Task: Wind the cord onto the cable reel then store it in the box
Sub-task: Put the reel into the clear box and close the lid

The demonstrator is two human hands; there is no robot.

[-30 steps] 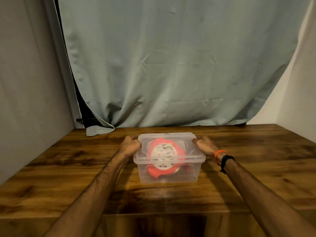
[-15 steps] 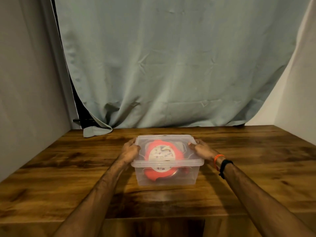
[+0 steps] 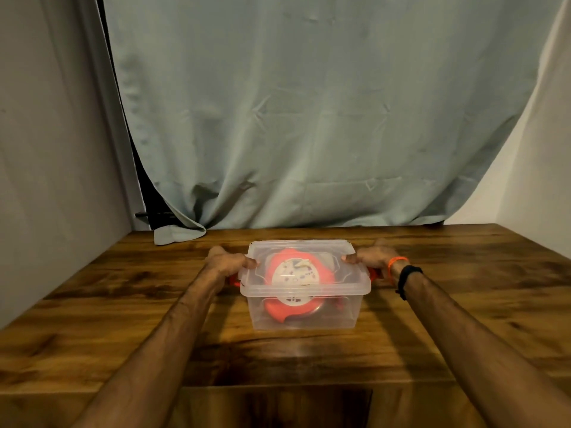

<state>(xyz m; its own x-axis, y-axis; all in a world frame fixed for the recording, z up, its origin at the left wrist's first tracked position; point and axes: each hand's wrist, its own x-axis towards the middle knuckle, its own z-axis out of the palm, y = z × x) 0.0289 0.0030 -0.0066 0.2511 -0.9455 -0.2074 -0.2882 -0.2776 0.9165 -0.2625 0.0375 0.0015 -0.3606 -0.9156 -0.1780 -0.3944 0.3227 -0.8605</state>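
The box is sitting between both hands: left hand and right hand are gripping its lid's short ends, reel inside.

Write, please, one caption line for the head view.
Both hands, left and right, grip the lidded clear box holding the red cable reel.

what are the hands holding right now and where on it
Both hold the clear box by its short ends at the lid: left hand on the left end, right hand on the right. The reel sits inside.
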